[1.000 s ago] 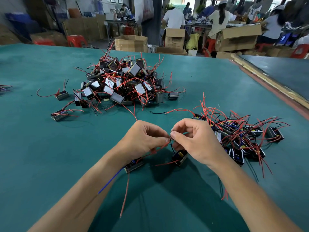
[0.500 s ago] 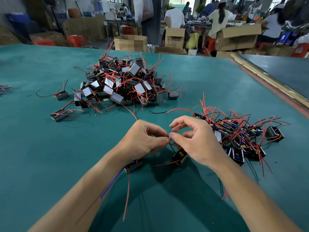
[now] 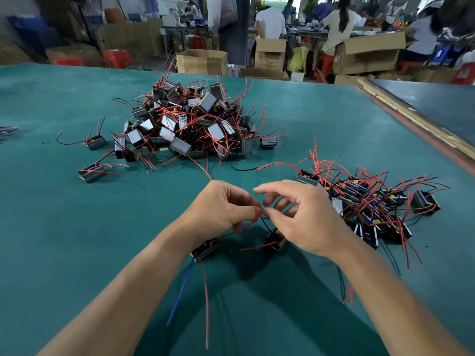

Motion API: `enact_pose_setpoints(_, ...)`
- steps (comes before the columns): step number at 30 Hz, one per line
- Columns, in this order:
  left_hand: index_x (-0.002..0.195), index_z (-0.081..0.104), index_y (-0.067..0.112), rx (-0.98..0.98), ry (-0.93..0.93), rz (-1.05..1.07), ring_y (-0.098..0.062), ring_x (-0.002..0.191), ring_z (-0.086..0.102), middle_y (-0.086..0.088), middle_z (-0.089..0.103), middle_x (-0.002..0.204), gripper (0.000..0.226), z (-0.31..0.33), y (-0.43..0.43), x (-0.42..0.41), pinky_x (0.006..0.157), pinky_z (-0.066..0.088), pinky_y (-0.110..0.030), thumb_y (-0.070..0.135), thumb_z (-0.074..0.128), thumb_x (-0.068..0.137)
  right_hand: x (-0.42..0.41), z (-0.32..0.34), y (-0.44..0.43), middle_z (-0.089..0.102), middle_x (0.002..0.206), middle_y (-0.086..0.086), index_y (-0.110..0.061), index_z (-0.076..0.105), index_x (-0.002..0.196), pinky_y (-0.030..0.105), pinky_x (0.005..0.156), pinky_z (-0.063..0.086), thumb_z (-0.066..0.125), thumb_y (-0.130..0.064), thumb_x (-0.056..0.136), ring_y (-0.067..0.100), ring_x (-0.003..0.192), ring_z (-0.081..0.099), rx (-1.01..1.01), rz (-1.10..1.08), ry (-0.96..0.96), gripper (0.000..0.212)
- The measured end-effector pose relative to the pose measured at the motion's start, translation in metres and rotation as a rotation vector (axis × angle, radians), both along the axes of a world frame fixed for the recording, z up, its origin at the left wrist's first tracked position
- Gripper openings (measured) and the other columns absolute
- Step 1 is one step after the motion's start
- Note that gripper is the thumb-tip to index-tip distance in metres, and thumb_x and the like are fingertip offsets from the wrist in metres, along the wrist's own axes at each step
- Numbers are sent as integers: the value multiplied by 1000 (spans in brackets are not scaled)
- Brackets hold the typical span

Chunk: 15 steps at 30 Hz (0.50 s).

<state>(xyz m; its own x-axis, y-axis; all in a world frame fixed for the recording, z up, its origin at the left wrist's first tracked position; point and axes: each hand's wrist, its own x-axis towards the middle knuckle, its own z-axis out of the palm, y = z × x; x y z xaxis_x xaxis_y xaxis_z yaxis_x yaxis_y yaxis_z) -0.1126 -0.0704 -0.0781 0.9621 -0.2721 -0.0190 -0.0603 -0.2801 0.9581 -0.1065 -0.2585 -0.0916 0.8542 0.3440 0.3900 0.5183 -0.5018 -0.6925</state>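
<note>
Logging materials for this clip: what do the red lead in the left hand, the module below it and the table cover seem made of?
Red lead: flexible wire in smooth plastic insulation; it bends softly. Module: probably black plastic casing, slightly glossy. Table cover: matte teal sheet, perhaps rubber or vinyl; soft shadows, no glare.

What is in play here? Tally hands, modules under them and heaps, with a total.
Hands: 2, left hand pinching wire ends, and right hand.
Modules under them: 2, left module and right module.
Heaps of modules: 2, big heap and small heap.
Total: 6.
</note>
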Motion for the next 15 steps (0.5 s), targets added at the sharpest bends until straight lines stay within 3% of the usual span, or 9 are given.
enact_pose_setpoints(3,76,77,7,-14,3,-3,-16,52,48,-2,65,61,8,0,1,0,49,44,-22,3,72,81,0,0,1,64,91,-17,-45,67,108,34,67,57,63,-23,79,13,74,64,-6,14,6,37)
enact_pose_setpoints(6,68,76,14,-22,14,15,-14,46,47,0,66,59,16,0,2,1,48,43,-20,5,73,81,-1,2,0,61,94,-15,-50,64,117,27,63,56,62,-17,81,14,74,63,27,47,1,49)
enact_pose_setpoints(12,71,77,15,-9,0,-43,-12,47,49,0,67,62,18,-1,3,1,48,43,-21,3,71,83,1,1,-4,66,83,-18,-33,77,102,20,68,49,71,-11,84,6,71,64,-69,-25,13,29)
enact_pose_setpoints(15,73,77,11,-31,5,-30,-14,49,48,-3,67,63,12,-2,4,1,48,43,-22,5,73,83,1,4,-5,69,78,-14,-29,79,89,27,69,52,72,-17,83,7,72,65,-74,-37,9,14)
